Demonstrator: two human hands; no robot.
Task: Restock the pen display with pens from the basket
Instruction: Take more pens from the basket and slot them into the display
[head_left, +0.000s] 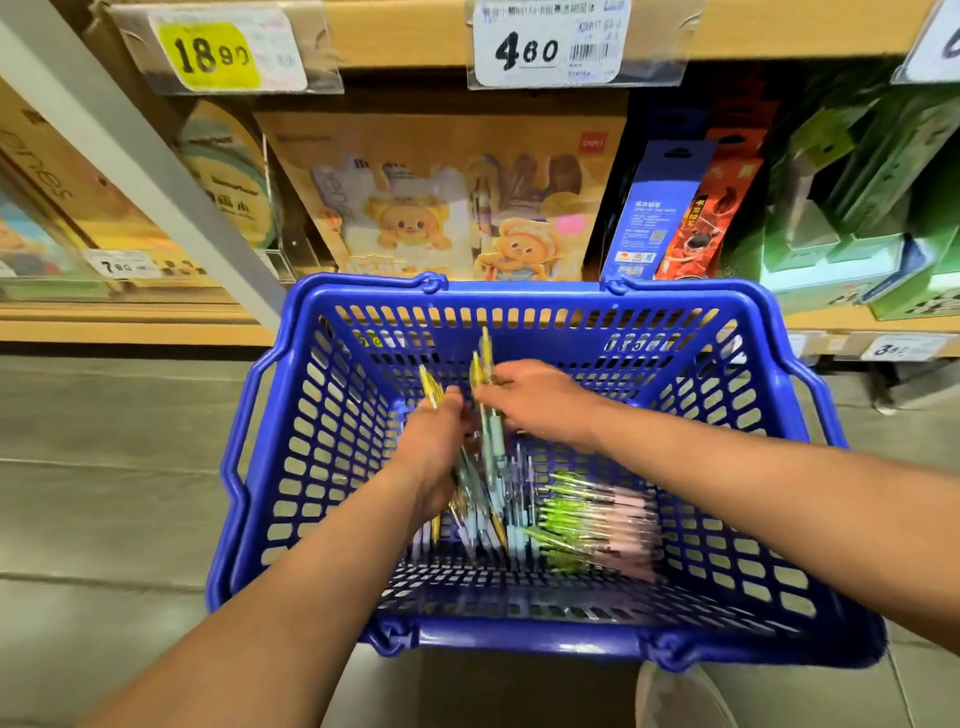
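Both grips hold pens inside the blue plastic lattice basket (311, 467).
Left grip (434, 447) curls round a bundle of pastel pens (470, 493). Right grip (535, 400), just beside it, pinches yellow-capped pens (485, 358). Below both, green-and-pink pens (597, 519) lie on the basket's bottom.

- Floor (104, 493): grey, smooth, with seams.
- Shelves (405, 31): tan edges carrying price tags (545, 47).
- Post (140, 166): grey, slanting across shelving at left.
- Boxes (447, 197): stocked beneath upper shelf.
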